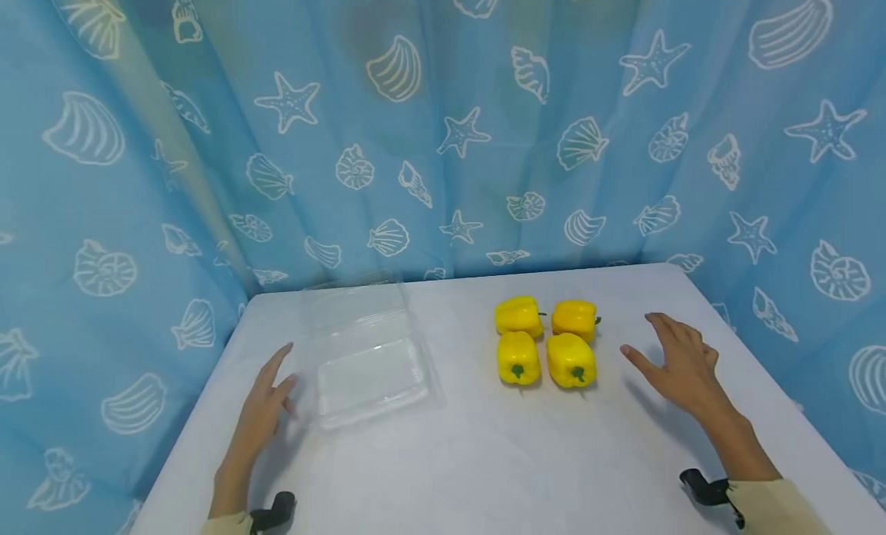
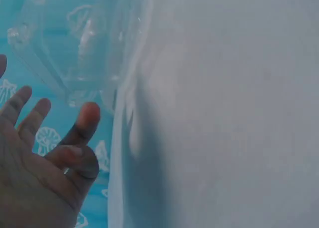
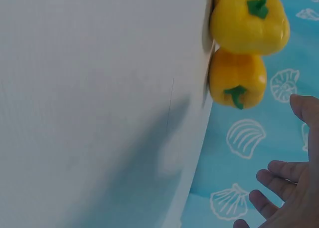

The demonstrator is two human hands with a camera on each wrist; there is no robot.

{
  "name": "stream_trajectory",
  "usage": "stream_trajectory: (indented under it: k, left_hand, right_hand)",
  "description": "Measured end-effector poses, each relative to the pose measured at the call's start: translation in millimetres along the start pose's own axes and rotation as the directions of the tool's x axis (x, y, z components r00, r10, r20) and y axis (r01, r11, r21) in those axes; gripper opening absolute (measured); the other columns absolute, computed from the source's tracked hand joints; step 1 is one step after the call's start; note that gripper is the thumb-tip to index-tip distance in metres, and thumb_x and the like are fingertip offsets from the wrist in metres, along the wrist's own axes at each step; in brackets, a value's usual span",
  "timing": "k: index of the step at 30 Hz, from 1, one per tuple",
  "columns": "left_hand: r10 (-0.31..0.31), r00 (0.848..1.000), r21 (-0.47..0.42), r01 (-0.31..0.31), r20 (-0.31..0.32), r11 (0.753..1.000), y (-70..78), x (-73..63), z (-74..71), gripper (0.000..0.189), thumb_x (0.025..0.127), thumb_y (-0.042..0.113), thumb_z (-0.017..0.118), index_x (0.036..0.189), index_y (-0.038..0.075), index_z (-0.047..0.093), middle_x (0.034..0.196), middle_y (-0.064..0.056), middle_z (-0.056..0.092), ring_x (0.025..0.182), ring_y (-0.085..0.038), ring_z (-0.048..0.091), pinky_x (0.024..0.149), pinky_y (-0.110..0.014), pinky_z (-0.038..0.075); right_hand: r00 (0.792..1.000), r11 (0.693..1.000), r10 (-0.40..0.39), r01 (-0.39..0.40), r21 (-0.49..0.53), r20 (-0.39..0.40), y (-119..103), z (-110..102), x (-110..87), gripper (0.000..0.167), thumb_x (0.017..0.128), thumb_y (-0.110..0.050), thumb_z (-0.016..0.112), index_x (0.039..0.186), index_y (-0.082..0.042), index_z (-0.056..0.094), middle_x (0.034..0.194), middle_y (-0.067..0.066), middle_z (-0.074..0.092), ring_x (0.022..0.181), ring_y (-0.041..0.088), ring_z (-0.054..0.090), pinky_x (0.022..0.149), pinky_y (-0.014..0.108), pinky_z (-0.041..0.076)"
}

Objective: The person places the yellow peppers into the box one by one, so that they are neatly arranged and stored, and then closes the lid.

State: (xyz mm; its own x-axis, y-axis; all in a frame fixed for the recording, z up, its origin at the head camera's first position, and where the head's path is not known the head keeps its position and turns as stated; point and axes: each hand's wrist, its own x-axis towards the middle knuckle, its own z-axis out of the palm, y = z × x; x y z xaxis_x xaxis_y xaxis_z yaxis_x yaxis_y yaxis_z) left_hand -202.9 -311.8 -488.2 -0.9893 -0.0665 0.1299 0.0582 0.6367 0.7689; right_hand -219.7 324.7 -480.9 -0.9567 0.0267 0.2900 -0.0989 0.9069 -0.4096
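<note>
A clear plastic clamshell box (image 1: 374, 377) lies with its lid raised back on the left half of the table. Just left of it hovers my left hand (image 1: 261, 408), fingers loosely spread and holding nothing; the left wrist view shows the box (image 2: 75, 43) beyond the fingertips. Several yellow bell peppers (image 1: 517, 358) with green stems sit in a two-by-two group right of the middle. To their right is my right hand (image 1: 681, 366), thumb and fingers apart with nothing between them. Two of the peppers (image 3: 238, 78) appear large in the right wrist view, apart from that hand.
A white cloth covers the table (image 1: 457, 466). Behind it and along both sides hangs a blue curtain (image 1: 429, 158) printed with shells and starfish, close to the table's back edge. Each wrist wears a black camera mount (image 1: 704, 487) near the sleeve.
</note>
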Motion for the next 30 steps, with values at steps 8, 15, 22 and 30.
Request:
stream_trajectory:
  k: [8, 15, 22, 30]
  left_hand:
    - [-0.031, 0.999, -0.044, 0.031, 0.009, 0.999, -6.6, -6.1, 12.3, 0.054, 0.106, 0.037, 0.044, 0.158, 0.036, 0.028, 0.095, -0.014, 0.061, 0.051, -0.024, 0.046, 0.044, -0.032, 0.043]
    - [-0.054, 0.999, -0.057, 0.054, -0.002, 0.997, -8.1, -9.2, 15.7, 0.055, 0.105, 0.035, 0.048, 0.155, 0.046, 0.028, 0.083, -0.01, 0.066, 0.044, -0.024, 0.046, 0.044, -0.032, 0.044]
    - [-0.054, 0.998, -0.064, 0.052, -0.025, 0.997, -7.2, -12.4, 13.4, 0.058, 0.104, 0.026, 0.05, 0.156, 0.042, 0.03, 0.098, -0.013, 0.07, 0.048, -0.024, 0.051, 0.048, -0.031, 0.046]
    - [-0.018, 1.0, -0.073, 0.018, -0.008, 0.997, -12.5, -9.1, 16.6, 0.058, 0.102, 0.024, 0.054, 0.156, 0.034, 0.035, 0.158, 0.005, 0.038, 0.05, -0.024, 0.053, 0.048, -0.03, 0.048]
  right_hand:
    - [1.0, 0.999, 0.005, -0.004, 0.04, -0.027, -17.6, 4.9, -12.7, 0.08, 0.094, -0.052, 0.062, 0.147, 0.003, 0.039, 0.148, 0.032, 0.034, 0.13, 0.054, 0.025, 0.09, 0.07, 0.02]
    - [0.999, 0.998, -0.004, 0.006, 0.068, -0.038, -27.9, 15.7, -17.0, 0.077, 0.094, -0.05, 0.063, 0.144, 0.004, 0.041, 0.145, 0.033, 0.036, 0.128, 0.052, 0.027, 0.087, 0.066, 0.021]
    - [0.999, 0.996, -0.014, 0.017, 0.087, -0.037, -40.4, 19.9, -17.7, 0.076, 0.094, -0.051, 0.063, 0.142, 0.005, 0.045, 0.143, 0.033, 0.039, 0.127, 0.051, 0.029, 0.087, 0.065, 0.021]
    - [1.0, 0.997, -0.003, 0.005, 0.075, -0.027, -48.2, 25.9, -19.8, 0.074, 0.093, -0.05, 0.065, 0.14, 0.005, 0.047, 0.141, 0.031, 0.041, 0.127, 0.05, 0.03, 0.091, 0.067, 0.021]
